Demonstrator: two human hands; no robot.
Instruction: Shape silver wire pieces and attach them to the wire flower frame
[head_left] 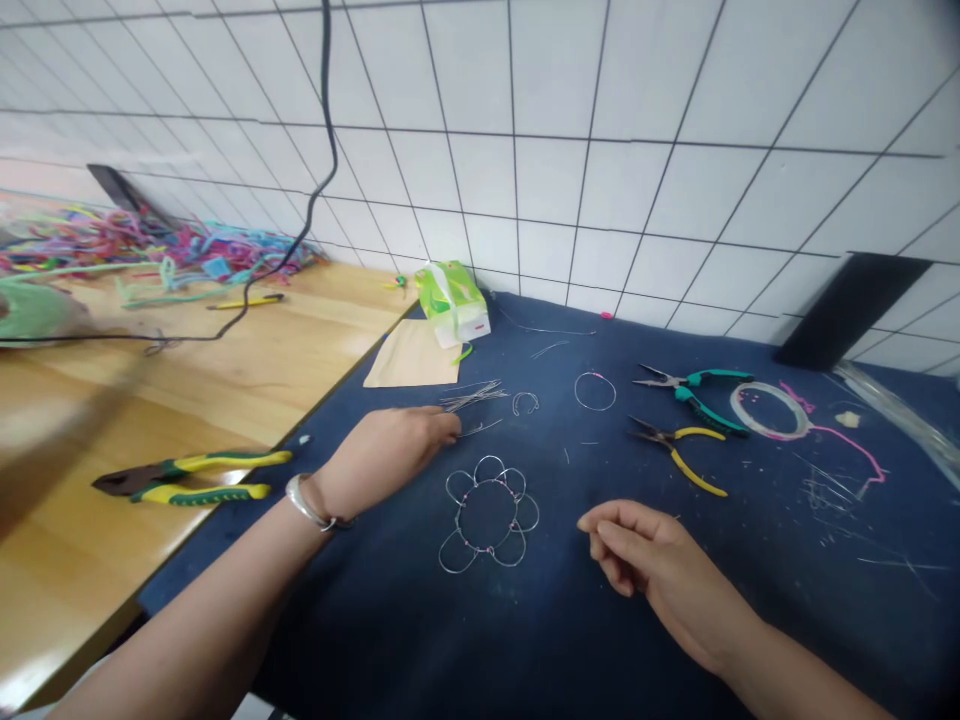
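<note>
My left hand point(397, 445) is closed at the edge of a bundle of thin cut wires point(476, 396) on the dark blue mat. A loose wire point(481, 428) runs out from its fingertips, which are partly hidden. Below and right of that hand lies a flower-shaped wire frame point(457, 520), a ring with several rounded petal loops and small pink beads. Right of the frame, my right hand point(645, 555) hovers with curled fingers and the thumb against the index finger; nothing shows in it. A small open wire ring point(526, 404) lies behind the frame.
Teal-handled pliers point(690, 385), yellow-handled pliers point(679, 445), a wire hoop point(595, 392) and a clear coil point(765, 412) lie on the right. Large green-yellow pliers point(195, 478) lie left. A tissue pack point(452, 300) stands behind. A black cable point(322, 150) hangs across the left.
</note>
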